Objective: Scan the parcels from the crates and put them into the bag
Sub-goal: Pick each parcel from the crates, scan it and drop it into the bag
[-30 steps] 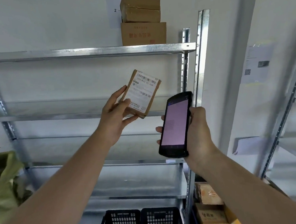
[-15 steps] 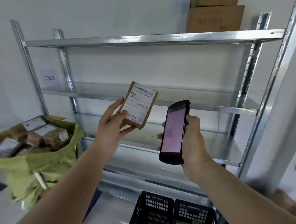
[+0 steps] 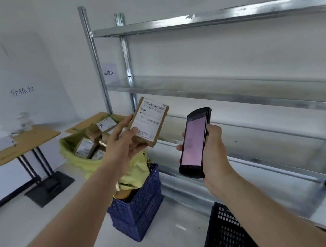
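Left hand: the left hand held a small brown parcel up at chest level, thumb across its labelled face and fingers behind it.
Parcel: it was tilted, white label with barcodes facing the camera, above and just right of the bag mouth, not yet inside.
Right hand: the right hand was wrapped round a black handheld scanner, fingertips showing at the screen's left edge.
Scanner: it stood nearly upright, its pale pink screen lit, just beside the parcel but apart from it.
Bag: a yellow-green bag stood open below the left hand, with several labelled parcels inside.
Blue crate: a blue crate sat on the floor against the bag's lower right; the bag seemed to slump into it, though the forearm hid the join.
Black crate: a black crate showed at the bottom edge, under the right forearm.
Shelving: a metal shelving unit ran behind both hands.
Table: a small wooden table stood at the left wall.
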A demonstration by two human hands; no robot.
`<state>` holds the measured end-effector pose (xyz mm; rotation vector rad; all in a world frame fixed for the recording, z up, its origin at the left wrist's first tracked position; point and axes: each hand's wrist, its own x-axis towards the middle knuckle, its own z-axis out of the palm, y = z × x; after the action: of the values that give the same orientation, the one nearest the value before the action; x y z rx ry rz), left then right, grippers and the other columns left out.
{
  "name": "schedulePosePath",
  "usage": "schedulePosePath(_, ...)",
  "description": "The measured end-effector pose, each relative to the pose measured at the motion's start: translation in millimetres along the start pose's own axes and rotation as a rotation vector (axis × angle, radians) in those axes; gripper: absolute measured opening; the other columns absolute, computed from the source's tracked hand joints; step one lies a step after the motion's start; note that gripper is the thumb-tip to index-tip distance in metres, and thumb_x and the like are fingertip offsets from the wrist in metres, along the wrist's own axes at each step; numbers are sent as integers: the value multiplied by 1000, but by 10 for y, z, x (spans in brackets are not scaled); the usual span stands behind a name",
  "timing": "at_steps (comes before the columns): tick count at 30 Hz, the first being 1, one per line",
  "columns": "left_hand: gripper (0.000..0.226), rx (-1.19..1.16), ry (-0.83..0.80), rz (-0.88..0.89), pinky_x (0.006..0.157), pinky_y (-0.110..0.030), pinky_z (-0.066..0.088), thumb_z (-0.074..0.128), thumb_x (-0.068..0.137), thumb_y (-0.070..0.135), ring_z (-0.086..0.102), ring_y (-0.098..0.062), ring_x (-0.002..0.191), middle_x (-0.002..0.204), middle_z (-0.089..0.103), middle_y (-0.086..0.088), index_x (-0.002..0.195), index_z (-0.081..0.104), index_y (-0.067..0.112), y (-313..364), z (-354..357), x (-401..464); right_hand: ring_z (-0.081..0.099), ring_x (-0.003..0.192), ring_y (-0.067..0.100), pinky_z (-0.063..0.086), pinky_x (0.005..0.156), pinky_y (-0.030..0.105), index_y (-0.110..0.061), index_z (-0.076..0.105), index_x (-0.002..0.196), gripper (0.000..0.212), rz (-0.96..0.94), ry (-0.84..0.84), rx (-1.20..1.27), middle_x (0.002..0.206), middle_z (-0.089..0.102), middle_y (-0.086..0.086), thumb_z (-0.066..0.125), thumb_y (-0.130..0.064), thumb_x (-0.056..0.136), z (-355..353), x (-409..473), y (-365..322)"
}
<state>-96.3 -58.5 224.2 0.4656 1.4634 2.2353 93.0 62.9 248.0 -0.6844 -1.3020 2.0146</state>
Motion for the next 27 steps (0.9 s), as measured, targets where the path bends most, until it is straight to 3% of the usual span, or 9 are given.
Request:
schedulePosePath(3,39,11,41,18,90,-60,62,64,101,4,75,-37,111,125,75,-14,133,70,25,124,-431,245,69,82,29,53,51,30,0,64,122,54,16,-42,-15,95,62,14,34,-42,107,382,228,161)
schedulePosePath(6,36,22,110,40,84,-60,63,63,102,5,76,-37,108,120,78,-10,130,71,26,202,-800,526,63,81,30,51,57,31,-12,65,105,42,36,-93,-43,88,61,15,35,-40,107,709,516,315)
schedulePosePath(11,41,75,183,28,92,-56,62,63,101,2,72,-38,117,123,77,-11,134,70,26,265,-1353,1079,54,84,33,44,76,45,-10,64,106,52,68,-190,-53,96,58,19,39,-55,95,1272,1184,678)
schedulePosePath(13,40,110,226,29,92,-54,63,62,101,0,73,-33,116,123,77,-10,131,71,25,252,-1550,1331,49,85,32,41,75,42,-4,60,105,61,78,-215,-76,96,53,16,40,-59,87,1497,1513,872)
schedulePosePath(16,39,140,282,18,91,-54,63,64,100,-2,73,-31,116,125,76,-12,128,73,24,184,-1850,1732,60,68,21,49,57,23,-9,59,103,49,129,-256,-63,84,59,11,38,-52,98,1793,2055,1173)
schedulePosePath(21,42,162,385,-45,97,-58,59,63,98,-5,71,-32,120,129,73,-14,132,70,19,22,-2324,2357,66,83,29,55,63,33,-2,59,129,72,229,-289,-84,99,65,18,38,-59,89,2279,2784,1556)
schedulePosePath(24,39,182,430,-92,99,-61,58,63,98,-8,73,-32,116,123,75,-15,122,72,22,-80,-2559,2643,63,83,30,53,57,31,-3,61,120,58,282,-300,-93,96,63,18,35,-52,102,2506,3090,1719)
schedulePosePath(27,43,271,415,-163,94,-59,61,63,96,-10,73,-33,110,125,72,-18,123,72,23,-186,-2783,2915,58,83,28,51,58,31,-15,60,107,41,306,-331,-104,91,60,15,31,-43,106,2722,3325,1873)
